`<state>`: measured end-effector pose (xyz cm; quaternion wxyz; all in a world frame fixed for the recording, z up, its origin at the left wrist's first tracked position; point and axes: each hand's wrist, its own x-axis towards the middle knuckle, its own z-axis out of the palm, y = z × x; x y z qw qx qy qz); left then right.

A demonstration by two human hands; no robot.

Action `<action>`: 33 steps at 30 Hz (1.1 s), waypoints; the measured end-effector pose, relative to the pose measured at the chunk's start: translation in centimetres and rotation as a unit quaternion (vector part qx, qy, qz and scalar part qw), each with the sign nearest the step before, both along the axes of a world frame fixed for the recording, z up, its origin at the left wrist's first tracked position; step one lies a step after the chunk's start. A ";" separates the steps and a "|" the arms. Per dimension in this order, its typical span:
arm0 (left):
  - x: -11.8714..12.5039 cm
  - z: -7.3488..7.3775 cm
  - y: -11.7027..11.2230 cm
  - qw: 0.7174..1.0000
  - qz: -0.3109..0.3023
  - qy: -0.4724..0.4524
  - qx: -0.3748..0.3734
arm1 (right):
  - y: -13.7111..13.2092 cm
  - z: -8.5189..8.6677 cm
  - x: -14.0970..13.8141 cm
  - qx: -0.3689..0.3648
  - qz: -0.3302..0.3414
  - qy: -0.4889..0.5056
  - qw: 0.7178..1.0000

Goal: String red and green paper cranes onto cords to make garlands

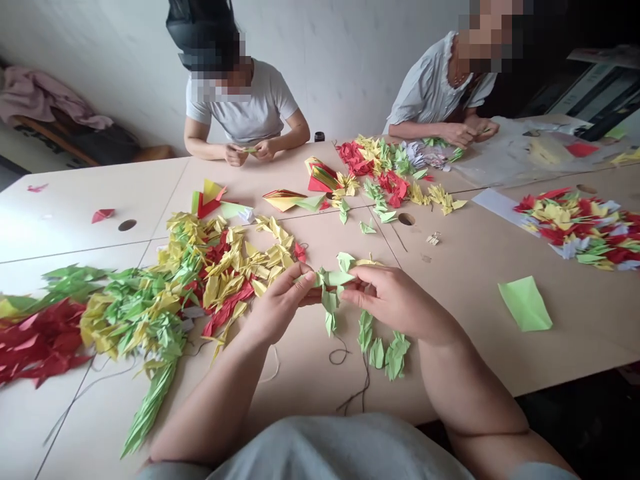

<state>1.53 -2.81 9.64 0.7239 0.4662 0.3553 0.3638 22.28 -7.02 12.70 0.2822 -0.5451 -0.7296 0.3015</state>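
Note:
Between my two hands is a pale green folded-paper crane [335, 278], pinched at its opposite ends. My left hand [283, 300] closes thumb and fingers on its left tip. My right hand [387, 297] pinches the right tip, its other fingers curled. More green paper cranes [329, 307] hang or lie just below and behind the held one; whether they are joined to it I cannot tell. A short row of green cranes [395, 357] lies under my right wrist, near a dark thread [367, 383]. Beside my left hand are yellow strung cranes [275, 233].
A large heap of green, yellow and red cranes [135, 310] covers the table's left. Another pile [590, 227] lies at right, near a green paper sheet [525, 303] and a binder clip [434, 238]. Two people sit opposite, folding small papers. Folded paper stacks [285, 200] lie mid-table.

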 end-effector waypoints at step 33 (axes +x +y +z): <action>-4.6 -7.2 -4.9 0.990 0.126 -0.035 -0.051 | -12.1 -14.2 -6.6 0.095 -0.048 -0.078 0.991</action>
